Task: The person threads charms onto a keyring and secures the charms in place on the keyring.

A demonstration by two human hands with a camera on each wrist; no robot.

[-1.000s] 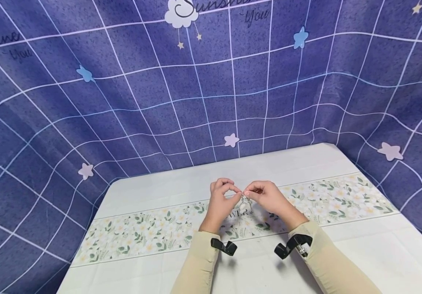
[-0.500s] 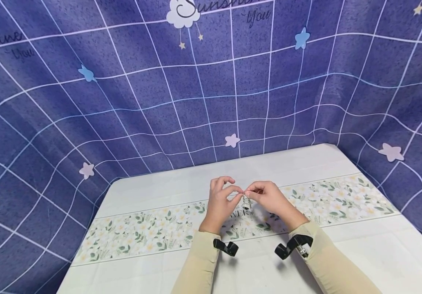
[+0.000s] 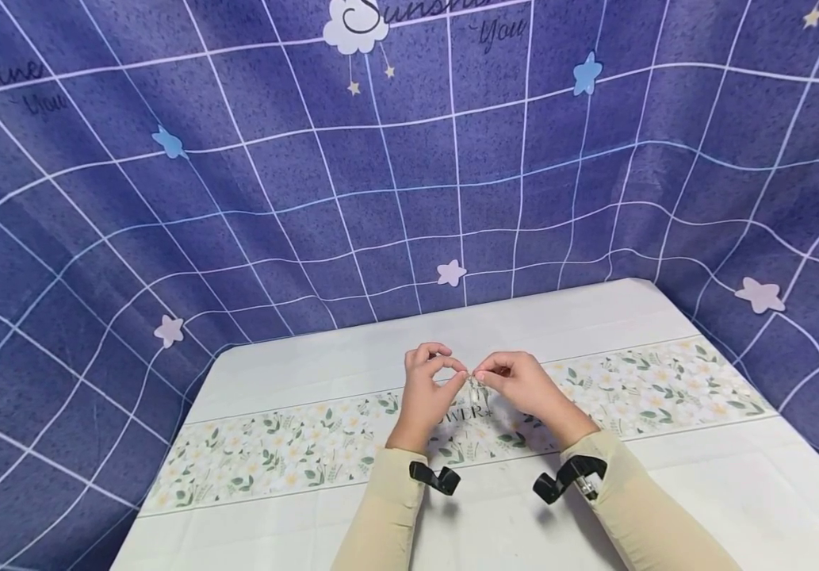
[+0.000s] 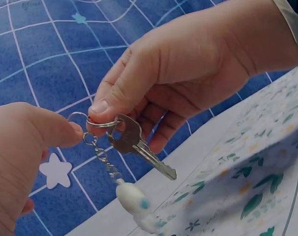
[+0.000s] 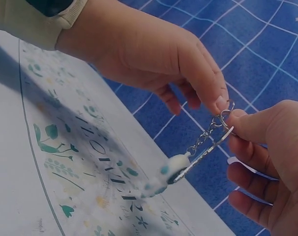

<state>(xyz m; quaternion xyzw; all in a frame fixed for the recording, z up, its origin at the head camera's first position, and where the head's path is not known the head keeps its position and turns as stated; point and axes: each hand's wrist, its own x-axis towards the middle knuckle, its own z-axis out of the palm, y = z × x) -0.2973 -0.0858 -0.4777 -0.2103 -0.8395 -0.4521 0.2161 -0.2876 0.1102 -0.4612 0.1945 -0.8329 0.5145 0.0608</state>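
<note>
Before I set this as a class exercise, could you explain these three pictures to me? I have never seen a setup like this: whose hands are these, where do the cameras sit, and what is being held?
There is no machine here: a person works with two bare hands above a table covered by a white cloth with a flowered band. The wide picture comes from a camera on the person's head, looking forward and down. The black clips on the sleeves sit where the two wrist cameras are worn; those give the close views.

The left hand and the right hand meet in the air. Between their fingertips they pinch a metal key ring. On it hang a silver key and a short chain ending in a small white charm. A blue checked backdrop with stars hangs behind.
</note>
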